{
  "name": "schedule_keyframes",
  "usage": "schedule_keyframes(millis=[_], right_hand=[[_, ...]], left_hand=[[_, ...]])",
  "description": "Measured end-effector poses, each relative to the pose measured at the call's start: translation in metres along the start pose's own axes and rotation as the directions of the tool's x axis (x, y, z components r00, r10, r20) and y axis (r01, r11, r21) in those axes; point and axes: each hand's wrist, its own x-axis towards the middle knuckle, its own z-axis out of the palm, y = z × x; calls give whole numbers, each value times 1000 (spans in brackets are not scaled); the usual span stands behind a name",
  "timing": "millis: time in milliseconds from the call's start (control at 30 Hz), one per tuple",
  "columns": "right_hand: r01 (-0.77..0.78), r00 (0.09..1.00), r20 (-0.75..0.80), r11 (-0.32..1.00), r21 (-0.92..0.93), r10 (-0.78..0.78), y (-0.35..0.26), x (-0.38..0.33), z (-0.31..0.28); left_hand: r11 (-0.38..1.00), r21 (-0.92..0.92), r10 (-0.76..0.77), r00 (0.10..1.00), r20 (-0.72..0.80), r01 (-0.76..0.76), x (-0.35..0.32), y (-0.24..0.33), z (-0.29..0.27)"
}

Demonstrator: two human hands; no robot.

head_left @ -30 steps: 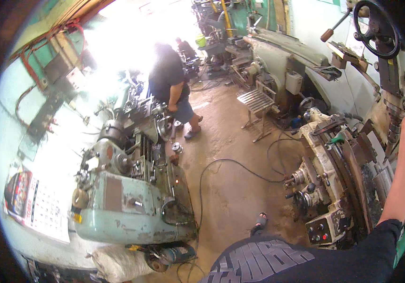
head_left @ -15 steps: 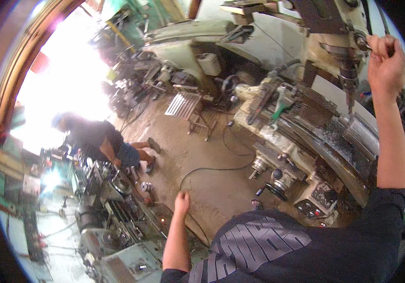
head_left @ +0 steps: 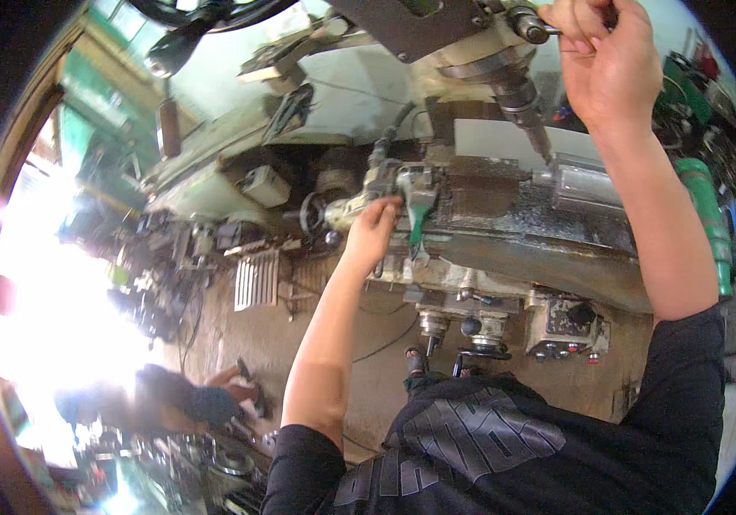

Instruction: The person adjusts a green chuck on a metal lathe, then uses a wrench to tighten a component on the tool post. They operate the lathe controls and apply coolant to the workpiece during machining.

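Note:
High on the right, my right hand (head_left: 612, 64) is closed around a short metal lever (head_left: 548, 33) on the milling machine's head (head_left: 419, 26). Below it, the spindle and tool holder (head_left: 518, 105) slant down, the tip beside a shiny metal workpiece (head_left: 591, 184) on the machine table. My left hand (head_left: 374, 230) reaches over the table's left part with its fingers curled together. It is next to a green-handled brush (head_left: 419, 215); whether it touches the brush, or what lies inside the fingers, cannot be made out.
Handwheels and a control box (head_left: 565, 330) project from the machine's front. A green ribbed plastic container (head_left: 702, 223) stands by my right forearm. A slatted metal stand (head_left: 256, 281) is on the floor. At lower left another person (head_left: 162, 399) bends over machinery.
My view has swung toward the milling machine. My left hand has moved from above the floor up to the brush. The right hand keeps its grip on the lever.

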Motion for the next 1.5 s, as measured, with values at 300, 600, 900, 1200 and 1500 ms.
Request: schedule_keyframes(millis=[300,600,900,1200,1500], right_hand=[[-72,994,-83,995,-64,67,-10,1,8],[-126,973,-213,976,-177,87,-14,-3,21],[-91,959,-282,973,-214,28,-9,-3,22],[-60,954,-300,967,-246,-18,-6,-2,23],[-73,949,-315,976,-203,6,-7,-2,23]], left_hand=[[538,-212,-491,508,708,816,152,1,24],[949,-18,-206,660,722,316,164,-14,34],[998,56,-50,900,433,29,143,-13,55],[912,331,245,969,35,-243,112,-24,76],[803,497,448,883,-139,-330,108,-37,93]])
